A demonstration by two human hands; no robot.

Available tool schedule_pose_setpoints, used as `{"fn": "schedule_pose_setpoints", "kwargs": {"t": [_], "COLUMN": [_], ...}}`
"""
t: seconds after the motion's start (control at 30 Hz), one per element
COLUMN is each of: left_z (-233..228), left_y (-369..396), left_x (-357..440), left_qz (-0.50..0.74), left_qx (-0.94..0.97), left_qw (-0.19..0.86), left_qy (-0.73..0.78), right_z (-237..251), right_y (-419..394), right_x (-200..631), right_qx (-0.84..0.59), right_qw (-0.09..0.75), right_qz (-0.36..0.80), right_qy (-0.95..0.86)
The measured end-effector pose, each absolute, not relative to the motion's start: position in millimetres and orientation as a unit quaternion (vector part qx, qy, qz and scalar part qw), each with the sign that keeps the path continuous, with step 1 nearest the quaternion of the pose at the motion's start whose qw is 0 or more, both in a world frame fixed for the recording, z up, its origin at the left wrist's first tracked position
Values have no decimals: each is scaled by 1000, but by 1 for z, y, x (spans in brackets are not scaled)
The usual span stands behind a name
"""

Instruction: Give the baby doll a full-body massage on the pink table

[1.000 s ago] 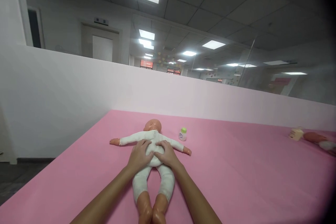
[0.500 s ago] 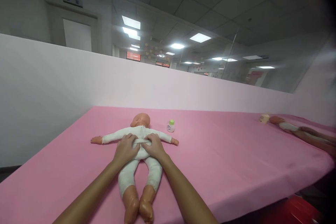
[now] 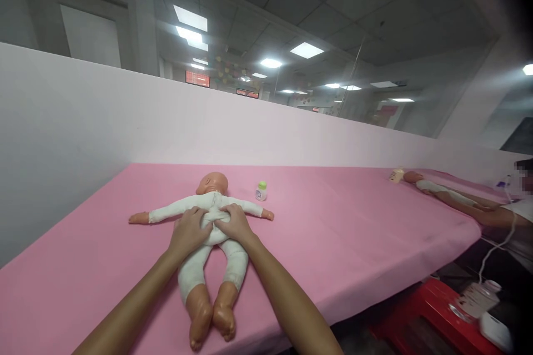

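A baby doll (image 3: 208,208) in a white suit lies on its back on the pink table (image 3: 333,222), arms spread, bare feet towards me. My left hand (image 3: 187,231) rests on the left side of its belly, fingers bent over the cloth. My right hand (image 3: 235,223) presses the right side of the belly, thumbs meeting in the middle. A small white bottle with a green cap (image 3: 261,191) stands just right of the doll's head.
A white partition wall (image 3: 83,111) runs along the table's far edge. At the far right a second doll (image 3: 437,188) lies under another person's arm (image 3: 478,213). A red stool (image 3: 441,316) with small items stands below the table edge.
The view has swung right and down, bringing the other person and red stool into sight. Both my hands have slid slightly up the doll's belly, bunching the cloth.
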State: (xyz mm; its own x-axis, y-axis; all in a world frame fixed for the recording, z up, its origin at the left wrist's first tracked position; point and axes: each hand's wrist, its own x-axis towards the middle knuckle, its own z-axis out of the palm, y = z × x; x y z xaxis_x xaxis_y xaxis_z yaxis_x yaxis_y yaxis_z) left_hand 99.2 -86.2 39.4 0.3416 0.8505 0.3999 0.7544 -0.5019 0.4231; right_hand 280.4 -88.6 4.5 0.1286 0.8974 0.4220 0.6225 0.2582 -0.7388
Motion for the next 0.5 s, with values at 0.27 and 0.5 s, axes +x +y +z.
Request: {"fn": "schedule_pose_setpoints", "kwargs": {"t": [0.27,0.5], "left_z": [36,35], "left_y": [-70,-80], "left_x": [100,100], "left_qz": [296,313], "left_qx": [811,807], "left_qw": [42,64], "left_qy": [503,496], "right_z": [11,12], "right_y": [-80,-92], "right_x": [276,277], "right_qx": [-589,-592], "right_qw": [450,469], "right_qz": [113,120], "right_qy": [-661,-644]}}
